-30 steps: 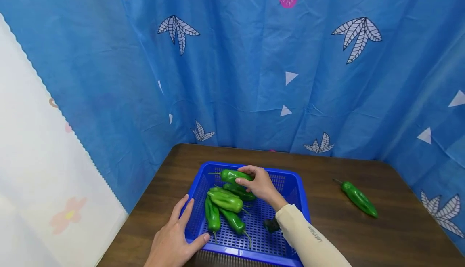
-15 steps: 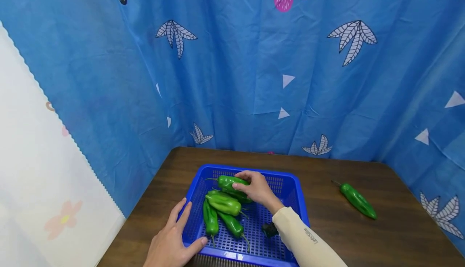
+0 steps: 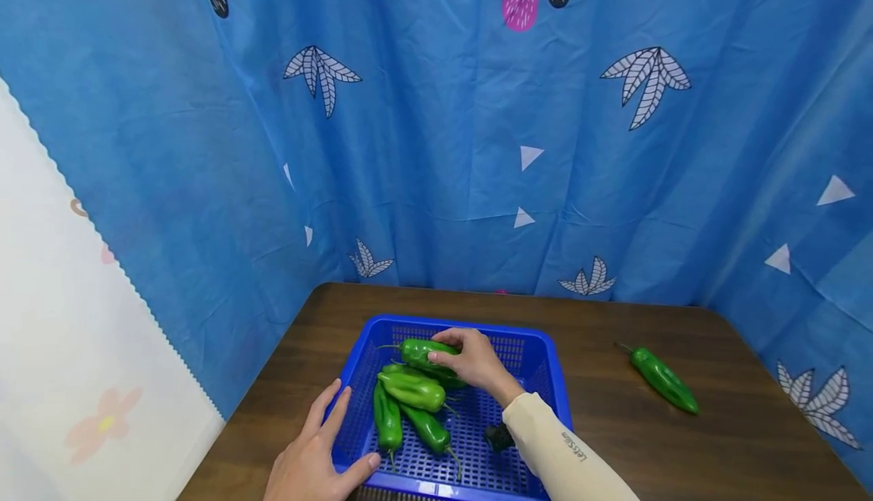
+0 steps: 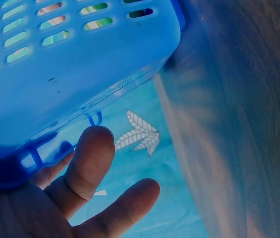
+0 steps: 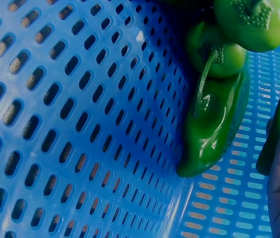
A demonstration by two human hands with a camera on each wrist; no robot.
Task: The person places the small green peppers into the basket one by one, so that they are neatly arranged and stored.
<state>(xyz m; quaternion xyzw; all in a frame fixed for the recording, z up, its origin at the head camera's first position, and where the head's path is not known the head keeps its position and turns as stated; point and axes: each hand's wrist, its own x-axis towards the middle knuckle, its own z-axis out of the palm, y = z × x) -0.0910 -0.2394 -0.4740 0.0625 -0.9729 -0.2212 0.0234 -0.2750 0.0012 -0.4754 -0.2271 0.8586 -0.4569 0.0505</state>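
Observation:
In the head view, my right hand (image 3: pixel 474 361) pinches a green pepper (image 3: pixel 417 351) between thumb and fingers, low over the back of a blue plastic basket (image 3: pixel 554 380). Just below it is another green pepper, mostly covered. Nearer the front lie a paler green pepper (image 3: pixel 411 390) and two darker ones, a left pepper (image 3: pixel 388 418) and a right pepper (image 3: pixel 430 430). My left hand (image 3: pixel 310 448) is at the basket's front left corner, fingers spread along the side and thumb over the front rim. The left wrist view shows its fingers (image 4: pixel 94 153) extended below the rim.
A single green pepper (image 3: pixel 664 380) lies on the brown wooden table (image 3: pixel 614 448) to the right of the basket. Behind the table hangs a blue patterned curtain (image 3: pixel 423 145). By the right sleeve is a small dark thing (image 3: pixel 500 437), its kind unclear.
My right hand has lowered the held pepper slightly toward the ones in the basket. The left hand stays at the corner. The whole head view has shifted down and left.

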